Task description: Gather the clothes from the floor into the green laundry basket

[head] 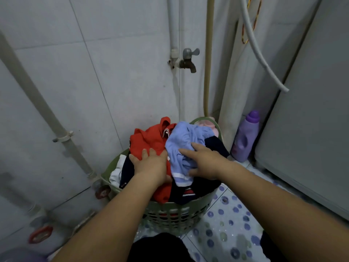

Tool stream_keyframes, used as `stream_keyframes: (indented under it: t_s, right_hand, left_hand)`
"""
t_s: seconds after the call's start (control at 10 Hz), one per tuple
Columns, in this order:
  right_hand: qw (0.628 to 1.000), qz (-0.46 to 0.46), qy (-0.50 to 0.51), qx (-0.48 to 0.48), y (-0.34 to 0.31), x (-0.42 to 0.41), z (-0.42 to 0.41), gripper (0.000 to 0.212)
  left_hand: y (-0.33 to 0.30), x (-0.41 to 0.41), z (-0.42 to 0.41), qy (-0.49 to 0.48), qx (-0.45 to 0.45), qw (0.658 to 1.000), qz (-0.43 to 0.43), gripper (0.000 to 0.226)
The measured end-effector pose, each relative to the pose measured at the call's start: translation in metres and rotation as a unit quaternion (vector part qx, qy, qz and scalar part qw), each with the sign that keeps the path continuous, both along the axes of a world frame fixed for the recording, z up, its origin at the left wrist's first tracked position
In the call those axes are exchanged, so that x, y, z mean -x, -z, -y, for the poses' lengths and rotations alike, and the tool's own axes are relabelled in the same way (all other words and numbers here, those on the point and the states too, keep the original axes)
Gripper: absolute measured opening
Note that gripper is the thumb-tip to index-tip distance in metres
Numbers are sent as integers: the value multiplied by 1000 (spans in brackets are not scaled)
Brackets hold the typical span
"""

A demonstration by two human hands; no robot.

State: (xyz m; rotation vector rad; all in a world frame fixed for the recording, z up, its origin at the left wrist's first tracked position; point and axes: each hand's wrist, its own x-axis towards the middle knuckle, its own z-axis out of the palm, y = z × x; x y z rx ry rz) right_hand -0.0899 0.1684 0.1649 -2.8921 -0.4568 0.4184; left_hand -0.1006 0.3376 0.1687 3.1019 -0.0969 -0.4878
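Note:
The green laundry basket [175, 214] stands on the floor in the corner, heaped with clothes. A red garment [149, 140] lies on the left of the heap, a light blue garment [187, 140] on the right, dark navy clothes [192, 191] below them, something white [116, 175] at the left rim and something pink [207, 124] at the back. My left hand [151, 165] presses flat on the red garment with straight fingers. My right hand [203, 161] rests spread on the light blue garment, fingers extended.
A purple detergent bottle [244, 138] stands right of the basket beside a grey washing machine [306, 129]. A tap [187, 60] and pipes run down the tiled wall behind. Red valve handles [40, 236] sit low at the left. The floor [226, 229] has a dotted pattern.

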Motion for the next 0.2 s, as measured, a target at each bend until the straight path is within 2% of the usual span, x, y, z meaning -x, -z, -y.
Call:
stream_keyframes:
  t_s: [0.1, 0.2]
  right_hand:
    - [998, 13, 12, -56, -23, 23, 17, 67]
    - [984, 121, 83, -102, -46, 37, 39, 39]
  left_hand:
    - [-17, 14, 18, 12, 18, 997, 70, 63]
    - [-21, 29, 40, 57, 73, 979, 183, 38]
